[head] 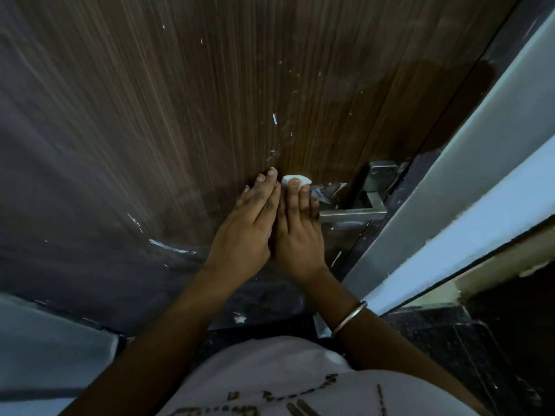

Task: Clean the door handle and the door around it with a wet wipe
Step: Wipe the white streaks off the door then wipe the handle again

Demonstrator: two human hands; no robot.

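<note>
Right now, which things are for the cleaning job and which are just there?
For the job:
wet wipe
door handle
door
right hand, pressing the wipe on the door
left hand, flat on the door beside it

Just there:
bangle on the right wrist
door frame
white shirt

This is an indoor doorway, seemingly in a home or flat, though which one cannot be told. A dark wood-grain door (pixel 180 100) carries a square steel lever handle (pixel 351 213) and is flecked with white paint specks (pixel 274 118). Beside it runs a white-painted wall (pixel 468 181) with a ragged edge, above dark speckled stone flooring (pixel 435 334).
</note>
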